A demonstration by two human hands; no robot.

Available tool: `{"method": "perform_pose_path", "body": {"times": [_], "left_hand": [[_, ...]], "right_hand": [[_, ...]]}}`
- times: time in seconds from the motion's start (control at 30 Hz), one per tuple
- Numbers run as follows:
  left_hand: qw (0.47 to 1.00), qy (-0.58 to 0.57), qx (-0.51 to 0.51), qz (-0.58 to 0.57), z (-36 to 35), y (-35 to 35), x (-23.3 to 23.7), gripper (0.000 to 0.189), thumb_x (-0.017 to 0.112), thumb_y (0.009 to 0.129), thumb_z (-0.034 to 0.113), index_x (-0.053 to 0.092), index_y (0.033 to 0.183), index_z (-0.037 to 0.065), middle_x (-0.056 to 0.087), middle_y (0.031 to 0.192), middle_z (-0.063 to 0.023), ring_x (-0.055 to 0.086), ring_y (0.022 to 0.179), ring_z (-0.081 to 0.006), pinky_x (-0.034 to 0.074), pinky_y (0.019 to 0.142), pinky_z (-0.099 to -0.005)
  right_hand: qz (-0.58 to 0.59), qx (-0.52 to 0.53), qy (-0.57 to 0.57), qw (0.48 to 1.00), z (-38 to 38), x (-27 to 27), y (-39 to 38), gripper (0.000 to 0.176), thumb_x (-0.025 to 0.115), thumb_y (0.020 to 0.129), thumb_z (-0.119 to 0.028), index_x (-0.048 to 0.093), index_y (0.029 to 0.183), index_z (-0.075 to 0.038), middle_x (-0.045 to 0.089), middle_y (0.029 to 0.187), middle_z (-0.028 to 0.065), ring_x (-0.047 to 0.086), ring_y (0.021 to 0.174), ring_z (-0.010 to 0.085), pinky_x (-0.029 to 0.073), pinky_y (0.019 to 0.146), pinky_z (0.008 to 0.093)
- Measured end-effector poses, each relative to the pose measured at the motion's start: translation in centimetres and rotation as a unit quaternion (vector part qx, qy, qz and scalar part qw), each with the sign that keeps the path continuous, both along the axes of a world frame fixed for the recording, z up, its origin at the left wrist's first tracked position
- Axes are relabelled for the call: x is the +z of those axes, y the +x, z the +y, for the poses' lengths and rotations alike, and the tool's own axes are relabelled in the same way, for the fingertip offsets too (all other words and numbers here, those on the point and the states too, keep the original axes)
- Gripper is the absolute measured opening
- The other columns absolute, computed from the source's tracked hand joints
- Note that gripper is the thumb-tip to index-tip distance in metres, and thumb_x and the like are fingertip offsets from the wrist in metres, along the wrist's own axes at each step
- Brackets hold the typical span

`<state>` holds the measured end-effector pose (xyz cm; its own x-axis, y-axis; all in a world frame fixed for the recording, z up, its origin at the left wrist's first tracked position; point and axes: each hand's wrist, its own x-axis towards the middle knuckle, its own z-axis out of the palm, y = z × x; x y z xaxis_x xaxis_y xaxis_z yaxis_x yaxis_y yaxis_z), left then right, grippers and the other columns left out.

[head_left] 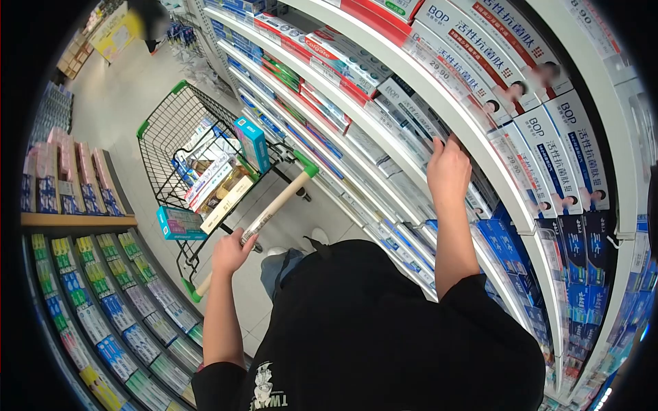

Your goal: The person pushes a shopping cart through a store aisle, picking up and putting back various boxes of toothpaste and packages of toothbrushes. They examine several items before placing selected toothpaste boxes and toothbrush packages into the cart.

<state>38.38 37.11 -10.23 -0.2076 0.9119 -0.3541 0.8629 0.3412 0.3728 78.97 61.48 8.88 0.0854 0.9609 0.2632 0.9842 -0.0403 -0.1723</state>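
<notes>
My left hand [233, 252] is wrapped round the pale handle [277, 205] of a shopping cart. At the shelf on the right, my right hand [449, 168] reaches in among grey toothpaste boxes [404, 103], its fingers bent against them. Whatever those fingers hold, if anything, is hidden. The wire cart [161, 147] with green corners carries a turquoise box [251, 144] standing at its side, another turquoise box [179, 223] near the handle end, and a white-and-red carton [208, 183] among other packages.
Shelves of toothpaste rise on the right, with white-and-red BOP boxes [473, 51] above and blue boxes [507, 250] lower down. On the left stands a rack of packaged toothbrushes [113, 315]. A tiled aisle [113, 103] runs ahead past the cart toward a yellow sign [113, 38].
</notes>
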Motion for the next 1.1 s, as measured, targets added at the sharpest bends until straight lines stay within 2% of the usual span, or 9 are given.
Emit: {"method": "perform_pose_path", "body": {"times": [0.2,0.3,0.4,0.5,0.7,0.87,1.0,1.07,1.1], "left_hand": [[1.0,0.006,0.01,-0.009,-0.1,0.1,0.1,0.054,0.066,0.096,0.058,0.064,0.085,0.006,0.07,0.069,-0.0193,0.071,0.073,-0.0429,0.057,0.067,-0.0511],[1.0,0.009,0.007,0.0,0.0,0.0,0.0,0.053,0.066,0.096,0.058,0.064,0.085,0.006,0.071,0.07,-0.0193,0.071,0.073,-0.0423,0.057,0.067,-0.0507],[1.0,0.01,0.004,0.0,0.0,-0.2,-0.2,0.052,0.067,0.096,0.057,0.064,0.085,0.006,0.071,0.07,-0.0188,0.071,0.073,-0.0417,0.057,0.067,-0.0504],[1.0,0.013,0.003,0.01,0.1,-0.1,0.0,0.052,0.067,0.095,0.057,0.064,0.084,0.006,0.071,0.07,-0.0184,0.072,0.073,-0.0414,0.057,0.067,-0.0503],[1.0,0.001,0.005,0.01,0.2,-0.1,0.0,0.054,0.065,0.096,0.059,0.064,0.084,0.006,0.071,0.07,-0.0178,0.071,0.073,-0.0411,0.057,0.068,-0.0506],[1.0,0.0,0.005,-0.007,0.1,-0.7,-1.1,0.054,0.062,0.096,0.061,0.067,0.089,0.007,0.071,0.071,-0.0176,0.072,0.075,-0.0409,0.057,0.069,-0.0506],[1.0,0.01,0.007,-0.019,-0.1,-0.2,-0.3,0.059,0.057,0.097,0.066,0.07,0.092,0.009,0.071,0.072,-0.0181,0.071,0.075,-0.041,0.058,0.07,-0.0521],[1.0,-0.009,0.023,-0.016,-0.2,0.4,1.0,0.06,0.056,0.097,0.068,0.07,0.093,0.01,0.071,0.072,-0.0181,0.072,0.075,-0.041,0.058,0.07,-0.0529],[1.0,-0.013,0.025,-0.004,-0.4,0.6,1.0,0.06,0.055,0.097,0.068,0.07,0.093,0.01,0.07,0.071,-0.0181,0.072,0.075,-0.0409,0.058,0.07,-0.0531]], "right_hand": [[-0.015,0.062,0.083,0.994,-0.3,-0.2,0.7,0.029,0.065,0.101,-0.024,0.066,0.113,0.002,0.071,0.102,0.0306,0.071,0.093,0.0478,0.057,0.083,0.056],[-0.005,0.044,0.038,0.998,0.1,-0.1,0.7,0.042,0.065,0.101,-0.025,0.062,0.133,0.002,0.071,0.102,0.0333,0.07,0.092,0.0503,0.056,0.083,0.0563],[-0.015,0.039,-0.012,0.999,0.3,0.1,0.1,0.044,0.065,0.101,-0.026,0.062,0.135,0.002,0.071,0.109,0.033,0.07,0.098,0.0486,0.056,0.088,0.0543],[-0.03,0.077,0.015,0.996,0.7,-1.2,0.8,0.051,0.067,0.1,-0.028,0.059,0.14,0.001,0.068,0.121,0.0328,0.069,0.106,0.0479,0.056,0.093,0.0523],[-0.056,0.067,-0.048,0.995,2.5,-0.4,0.9,0.078,0.067,0.097,-0.049,0.046,0.154,0.0,0.051,0.151,0.0315,0.051,0.138,0.0471,0.042,0.115,0.0514],[-0.065,0.103,-0.07,0.99,5.5,-1.9,2.0,0.093,0.068,0.093,-0.06,0.042,0.154,0.004,0.045,0.156,0.0332,0.043,0.146,0.0461,0.033,0.123,0.0489],[-0.036,0.132,-0.062,0.989,4.1,-0.7,-0.1,0.086,0.07,0.095,-0.054,0.048,0.15,0.008,0.052,0.15,0.0335,0.049,0.141,0.0475,0.039,0.118,0.0478],[-0.002,0.289,0.148,0.946,3.0,-2.0,-2.1,0.052,0.075,0.096,-0.033,0.065,0.132,0.002,0.067,0.133,0.0241,0.063,0.121,0.0427,0.048,0.105,0.0502],[0.042,0.352,0.138,0.925,2.0,-3.0,-3.5,0.043,0.075,0.095,-0.027,0.067,0.127,0.001,0.069,0.125,0.0214,0.064,0.116,0.0398,0.049,0.101,0.0488]]}}
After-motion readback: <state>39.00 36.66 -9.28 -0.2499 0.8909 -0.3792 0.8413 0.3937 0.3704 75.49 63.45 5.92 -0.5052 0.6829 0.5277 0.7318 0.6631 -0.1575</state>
